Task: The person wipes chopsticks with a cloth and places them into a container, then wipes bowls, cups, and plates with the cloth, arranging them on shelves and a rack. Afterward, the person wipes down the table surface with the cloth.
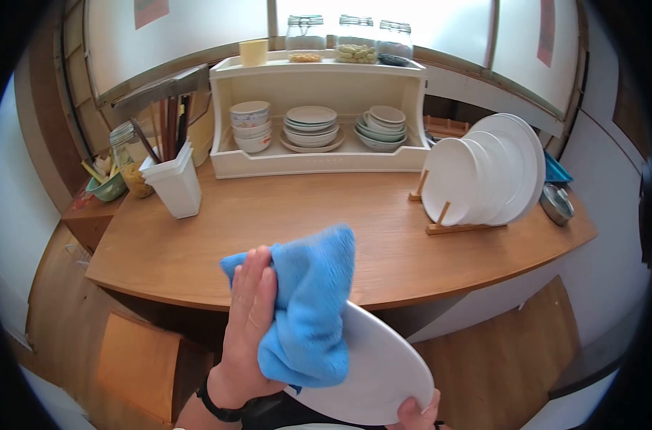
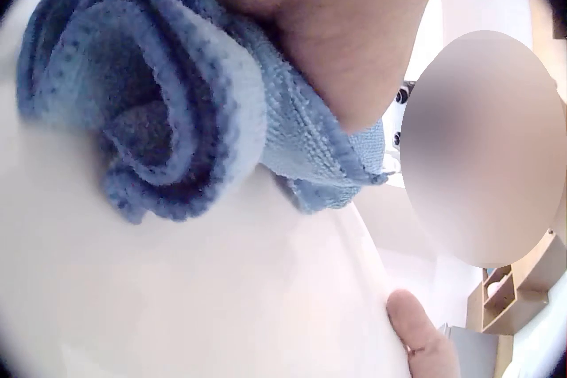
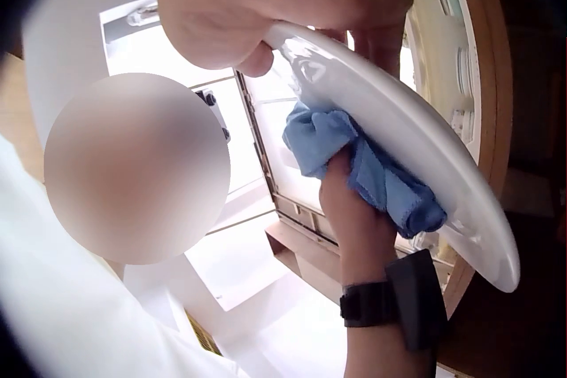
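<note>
A blue cloth [image 1: 308,308] lies bunched against the face of a white plate [image 1: 383,365], which is tilted in front of the table. My left hand [image 1: 248,333] presses the cloth to the plate, its visible fingers straight and side by side; the thumb is hidden. Low in the head view, my right hand [image 1: 418,414] pinches the plate's rim. From the right wrist, the right hand [image 3: 292,1] shows at one end of the plate [image 3: 399,121], and the cloth [image 3: 354,161] touches the plate's face under the left hand.
A wooden table [image 1: 283,215] holds a rack of upright white plates [image 1: 483,172] at right, a white utensil holder [image 1: 174,183] at left and a shelf [image 1: 319,166] with stacked bowls behind. Glass jars [image 1: 356,41] stand on top. A wooden stool [image 1: 136,365] is at lower left.
</note>
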Tool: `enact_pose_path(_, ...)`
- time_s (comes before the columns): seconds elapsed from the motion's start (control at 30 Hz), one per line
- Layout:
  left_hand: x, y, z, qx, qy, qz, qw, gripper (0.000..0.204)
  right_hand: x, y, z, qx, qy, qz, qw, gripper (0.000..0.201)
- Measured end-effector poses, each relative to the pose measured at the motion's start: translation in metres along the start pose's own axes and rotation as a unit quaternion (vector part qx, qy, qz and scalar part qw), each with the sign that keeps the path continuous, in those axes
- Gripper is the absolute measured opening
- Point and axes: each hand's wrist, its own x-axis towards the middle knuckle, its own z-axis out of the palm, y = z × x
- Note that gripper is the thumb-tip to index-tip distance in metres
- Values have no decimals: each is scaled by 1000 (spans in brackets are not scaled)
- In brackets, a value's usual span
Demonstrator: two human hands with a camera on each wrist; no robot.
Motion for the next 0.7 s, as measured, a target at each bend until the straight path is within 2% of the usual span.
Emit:
enact_pose_path(0.07, -8, -15, -6, -88, -26, -75, 993, 77, -10, 9, -16, -33, 14, -11, 999, 49)
enact_pose_path(0.1, -16, -24, -9, -76, -23, -79, 994, 77, -13, 15, -24, -72, 36, -27, 996, 49)
enact_pose_path(0.17, -33, -40, -14, -133, -29, -135, 981, 67, -13, 5, -25, -21, 52, 13, 998, 53)
enact_pose_path(0.2, -39, -47, -10, -133, 20, -127, 983, 52, -15, 0, -29, -3, 52, 23, 998, 57)
enact_pose_path(0.23, -44, -47, -6, -124, 23, -129, 984, 52, -17, -3, -30, 16, 53, 31, 998, 61)
enact_pose_path(0.27, -49, -45, -1, -180, 78, -161, 967, 35, -14, -10, -24, 24, 75, 40, 996, 68)
enact_pose_path(0.3, -55, -41, 4, -236, 131, -190, 944, 20, -14, -12, -30, -57, 74, 32, 995, 71)
enact_pose_path(0.33, -63, -35, 8, -262, 125, -202, 935, 21, -11, -14, -26, -53, 68, 32, 996, 71)
enact_pose_path(0.37, -75, -27, 12, -288, 119, -216, 925, 23, -8, -16, -21, 79, 52, -2, 996, 72)
enact_pose_path(0.4, -90, -20, 21, -241, 126, -178, 946, 25, -3, -18, -15, 210, 33, -35, 976, 72)
enact_pose_path(0.43, -108, -14, 31, -190, 134, -139, 963, 29, 3, -18, -10, 340, 12, -64, 938, 73)
enact_pose_path(0.47, -138, -8, 42, -164, 91, -141, 972, 35, 7, -16, -6, 463, -6, -88, 882, 73)
enact_pose_path(0.5, -157, -6, 50, -137, 48, -142, 979, 43, 6, -9, -11, 471, -13, -81, 878, 73)
enact_pose_path(0.53, -135, 18, 39, -323, 11, -425, 846, 44, 1, 1, -23, 409, -9, -120, 905, 73)
enact_pose_path(0.57, -114, 41, 27, -470, -22, -649, 599, 48, 4, 3, -21, 344, -3, -160, 925, 72)
enact_pose_path(0.6, -120, 39, 30, -465, -15, -648, 603, 48, 5, 6, -18, 351, -8, -157, 923, 72)
enact_pose_path(0.67, -135, 38, 35, -610, 37, -475, 633, 42, 12, -8, 9, 381, -91, -150, 908, 76)
enact_pose_path(0.7, -134, 35, 34, -609, 40, -473, 636, 42, 11, -8, 8, 384, -95, -150, 906, 76)
